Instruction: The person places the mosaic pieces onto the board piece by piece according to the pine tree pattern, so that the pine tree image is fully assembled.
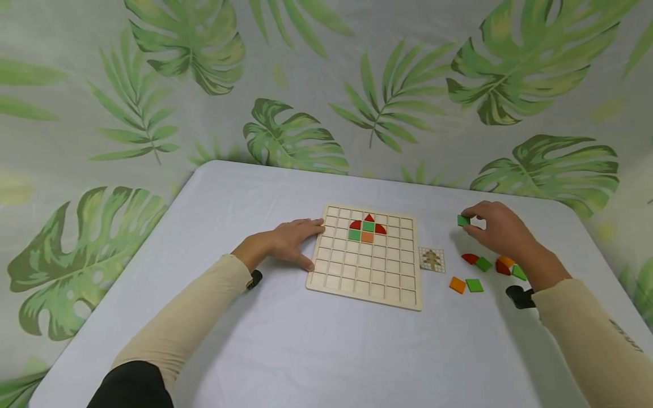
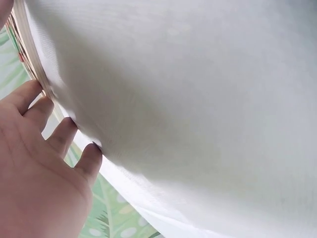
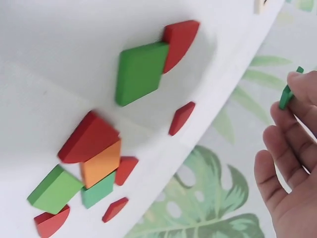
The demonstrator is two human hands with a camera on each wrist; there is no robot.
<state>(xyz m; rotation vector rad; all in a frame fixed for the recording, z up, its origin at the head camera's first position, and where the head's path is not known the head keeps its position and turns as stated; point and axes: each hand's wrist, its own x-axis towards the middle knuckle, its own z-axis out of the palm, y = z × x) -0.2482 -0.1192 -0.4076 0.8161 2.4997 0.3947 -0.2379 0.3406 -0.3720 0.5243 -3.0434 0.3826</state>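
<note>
A wooden grid board (image 1: 368, 272) lies mid-table with a small group of tiles near its far edge. That group has a red triangle (image 1: 369, 217) on top, red quarter-rounds at its sides, green squares and an orange square (image 1: 367, 237). My left hand (image 1: 288, 241) rests at the board's left edge, fingers and thumb spread and touching it. Raised above the table on the right, my right hand (image 1: 502, 226) pinches a green tile (image 1: 463, 220) between thumb and fingertip. In the right wrist view the same green tile (image 3: 286, 94) shows almost edge-on.
A small pattern card (image 1: 432, 259) lies against the board's right edge. Loose tiles lie below my right hand, among them a green square (image 1: 474, 285), an orange square (image 1: 457, 284) and red quarter-rounds (image 3: 182, 44). Behind the white table (image 1: 326, 351) hangs a leaf-patterned cloth (image 1: 306, 73).
</note>
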